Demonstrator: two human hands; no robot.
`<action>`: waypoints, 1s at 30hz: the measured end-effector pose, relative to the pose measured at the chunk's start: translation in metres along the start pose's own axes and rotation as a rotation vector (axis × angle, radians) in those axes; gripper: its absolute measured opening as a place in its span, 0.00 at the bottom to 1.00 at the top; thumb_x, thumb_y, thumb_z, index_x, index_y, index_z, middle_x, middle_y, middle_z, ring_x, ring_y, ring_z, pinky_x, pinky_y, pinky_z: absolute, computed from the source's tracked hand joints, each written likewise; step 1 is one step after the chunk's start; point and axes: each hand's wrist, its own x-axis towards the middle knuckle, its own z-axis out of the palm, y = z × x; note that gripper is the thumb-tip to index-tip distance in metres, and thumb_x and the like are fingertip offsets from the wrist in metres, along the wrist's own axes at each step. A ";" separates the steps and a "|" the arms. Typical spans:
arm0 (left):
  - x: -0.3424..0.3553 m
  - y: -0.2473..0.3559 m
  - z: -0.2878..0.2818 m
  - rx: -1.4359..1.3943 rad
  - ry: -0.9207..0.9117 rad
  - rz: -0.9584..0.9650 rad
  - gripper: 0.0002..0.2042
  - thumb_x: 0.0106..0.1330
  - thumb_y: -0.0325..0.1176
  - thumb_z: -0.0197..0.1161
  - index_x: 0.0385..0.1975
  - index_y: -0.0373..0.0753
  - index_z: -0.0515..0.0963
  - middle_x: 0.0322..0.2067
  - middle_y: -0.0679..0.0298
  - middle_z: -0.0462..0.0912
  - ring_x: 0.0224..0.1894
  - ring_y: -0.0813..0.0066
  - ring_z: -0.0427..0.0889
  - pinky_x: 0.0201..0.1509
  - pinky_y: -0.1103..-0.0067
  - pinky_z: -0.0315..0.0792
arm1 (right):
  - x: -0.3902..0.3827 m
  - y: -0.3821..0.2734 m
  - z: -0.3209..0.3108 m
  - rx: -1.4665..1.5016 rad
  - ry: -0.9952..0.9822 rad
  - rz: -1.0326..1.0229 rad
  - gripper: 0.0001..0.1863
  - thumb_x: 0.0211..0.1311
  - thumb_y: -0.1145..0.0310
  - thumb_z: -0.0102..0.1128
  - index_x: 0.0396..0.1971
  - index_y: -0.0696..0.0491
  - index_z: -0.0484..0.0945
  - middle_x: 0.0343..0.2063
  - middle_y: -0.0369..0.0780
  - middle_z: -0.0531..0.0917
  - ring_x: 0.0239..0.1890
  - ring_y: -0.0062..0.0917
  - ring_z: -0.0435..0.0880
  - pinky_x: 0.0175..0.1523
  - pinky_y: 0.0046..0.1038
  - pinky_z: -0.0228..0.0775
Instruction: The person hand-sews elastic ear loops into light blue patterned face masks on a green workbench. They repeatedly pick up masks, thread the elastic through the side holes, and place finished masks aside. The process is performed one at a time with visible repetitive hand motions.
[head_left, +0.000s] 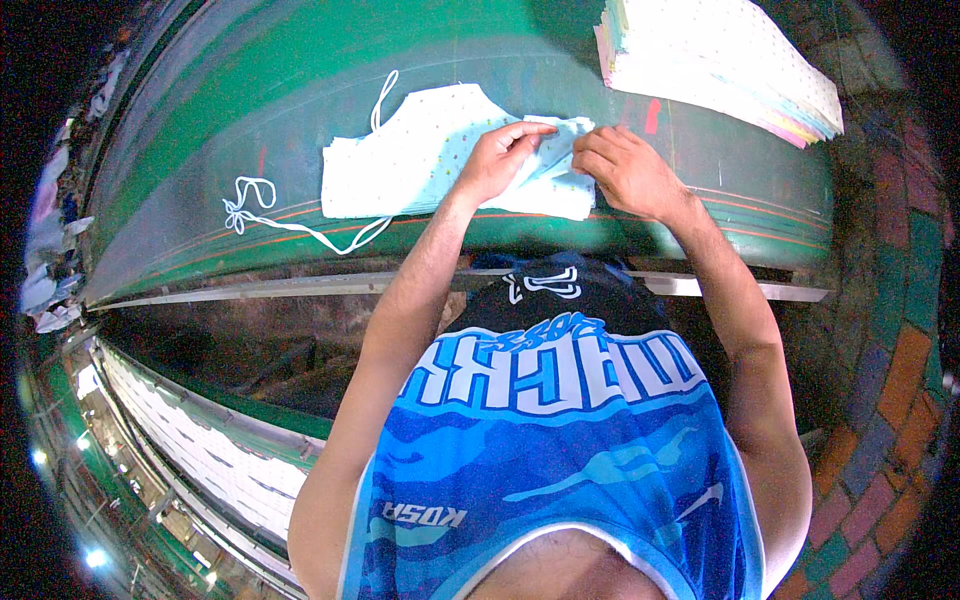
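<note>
On the green table lies a pale, small-dotted fabric piece point(400, 170), shaped like an apron with a narrowed top, and white cord ties point(262, 220) trail from it to the left, one looped above it. My left hand point(500, 160) is closed on its right part, thumb and index finger at a folded edge near the top. Just to the right, my right hand point(625, 175) pinches the same folded part, fingers curled over it. The fabric between my hands is creased and bunched.
The green tabletop point(300, 70) has painted lines along its front edge. A stack of white and pastel sheets point(715, 65) lies at the back right. Colored floor tiles point(890, 400) show at the right; another long bench point(190, 420) with white material runs at the lower left.
</note>
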 end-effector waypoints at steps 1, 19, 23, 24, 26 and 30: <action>0.001 0.001 0.000 -0.006 -0.009 -0.015 0.14 0.80 0.28 0.56 0.58 0.36 0.84 0.54 0.62 0.88 0.55 0.78 0.83 0.62 0.78 0.74 | 0.005 0.002 0.000 -0.013 0.014 0.005 0.14 0.56 0.73 0.63 0.44 0.52 0.79 0.48 0.40 0.82 0.52 0.37 0.82 0.58 0.39 0.75; 0.003 -0.007 0.005 -0.186 0.105 -0.019 0.16 0.75 0.27 0.66 0.58 0.36 0.73 0.36 0.67 0.84 0.37 0.87 0.77 0.39 0.84 0.72 | 0.036 0.036 0.051 -0.145 0.237 -0.001 0.22 0.59 0.68 0.62 0.55 0.49 0.80 0.46 0.39 0.83 0.50 0.34 0.82 0.57 0.37 0.74; 0.000 -0.009 -0.003 0.026 0.047 0.004 0.06 0.76 0.26 0.63 0.48 0.35 0.79 0.37 0.68 0.85 0.37 0.87 0.77 0.42 0.83 0.72 | 0.007 0.025 0.048 -0.043 0.244 0.066 0.20 0.56 0.70 0.68 0.51 0.50 0.82 0.46 0.39 0.83 0.50 0.36 0.82 0.55 0.38 0.75; -0.001 -0.005 -0.004 0.080 0.024 -0.020 0.06 0.76 0.26 0.61 0.47 0.35 0.81 0.38 0.68 0.86 0.38 0.86 0.77 0.43 0.83 0.73 | -0.003 0.017 0.043 -0.008 0.198 0.053 0.19 0.56 0.71 0.71 0.49 0.51 0.83 0.44 0.39 0.83 0.49 0.36 0.83 0.54 0.38 0.75; -0.002 0.001 -0.001 0.080 0.055 0.020 0.07 0.77 0.26 0.60 0.46 0.35 0.84 0.41 0.68 0.87 0.40 0.85 0.78 0.46 0.82 0.73 | -0.020 0.007 0.040 0.043 0.107 0.028 0.15 0.58 0.72 0.73 0.46 0.52 0.85 0.43 0.39 0.84 0.47 0.36 0.83 0.54 0.39 0.76; -0.002 0.001 -0.004 0.099 0.040 -0.001 0.10 0.78 0.27 0.57 0.50 0.37 0.86 0.46 0.67 0.89 0.44 0.83 0.81 0.50 0.81 0.74 | -0.039 -0.008 0.051 0.257 0.084 0.168 0.14 0.59 0.72 0.73 0.45 0.53 0.87 0.44 0.40 0.84 0.48 0.37 0.83 0.55 0.39 0.77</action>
